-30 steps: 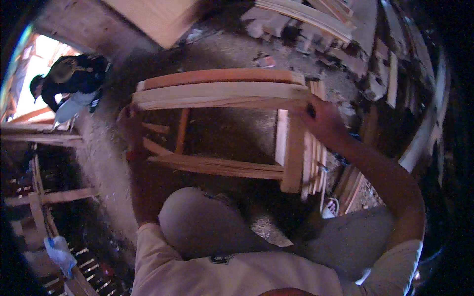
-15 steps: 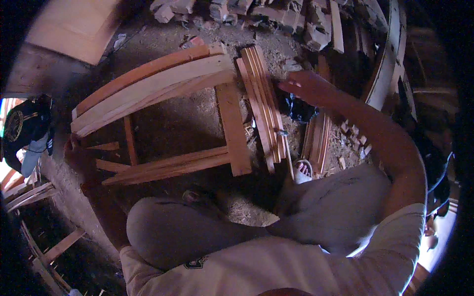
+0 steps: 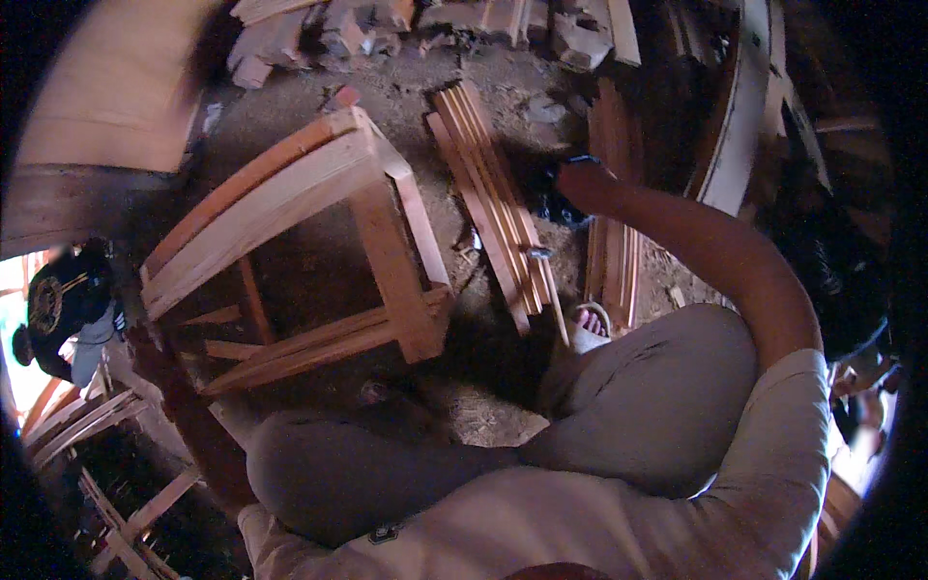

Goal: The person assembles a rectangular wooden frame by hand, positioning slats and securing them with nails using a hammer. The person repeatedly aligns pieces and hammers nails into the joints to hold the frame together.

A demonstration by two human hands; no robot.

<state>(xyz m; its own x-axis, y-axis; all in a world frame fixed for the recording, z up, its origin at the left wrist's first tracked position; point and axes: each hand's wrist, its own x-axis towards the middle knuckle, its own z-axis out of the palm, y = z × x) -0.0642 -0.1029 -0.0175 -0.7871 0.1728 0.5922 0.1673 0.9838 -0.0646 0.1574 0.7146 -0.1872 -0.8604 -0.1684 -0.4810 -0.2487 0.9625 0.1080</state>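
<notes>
A wooden frame (image 3: 261,213) of pale and reddish bars stands tilted on the ground before my crossed legs. Close by its left end is my left hand (image 3: 147,356), in shadow; its fingers are too dark to make out, and I cannot tell whether they touch the wood. My right hand (image 3: 582,184) reaches into a dark plastic bag (image 3: 561,208), which hides its fingertips. Left of the bag lies a bundle of thin wooden strips (image 3: 488,193). A hammer (image 3: 537,253) rests across the strips, handle toward my sandalled foot.
More long strips (image 3: 611,232) lie right of the bag. Rough timber pieces (image 3: 377,29) are piled at the far side. A flat wooden board (image 3: 111,87) is at the far left. Another person (image 3: 72,309) in a dark cap is at the left edge. Offcuts lie at the lower left.
My right hand has come down from above into the dark bag. The frame's right end has swung left and turned, baring a second upright behind it. The whole view has also shifted.
</notes>
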